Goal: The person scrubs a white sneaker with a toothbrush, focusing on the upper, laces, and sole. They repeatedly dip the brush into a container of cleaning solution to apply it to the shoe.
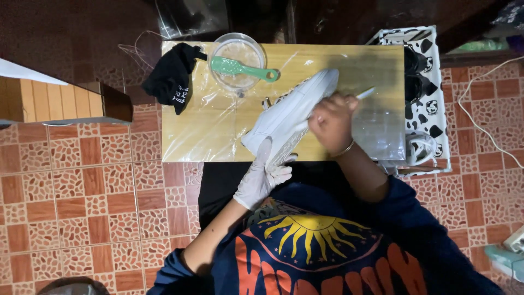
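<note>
Shoe point(289, 114) lies on the table point(218, 136) in front of you, tilted, your left hand point(262, 177) at its near end, right hand point(332, 121) on its right side. Bowl point(238, 63) sits behind-left, brush point(243, 69) across it. Cloth point(173, 74) at the far-left corner. Rack point(426, 98) stands right of the table, probably holding shoes.

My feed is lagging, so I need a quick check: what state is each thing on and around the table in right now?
White shoe: tilted on the table, held.
Left hand: gloved, gripping the shoe's end.
Right hand: bare, on the shoe, holding a thin white tool.
Green brush: lying across the bowl.
Clear bowl: upright, contents unclear.
Black cloth: crumpled, hanging over the table corner.
</note>
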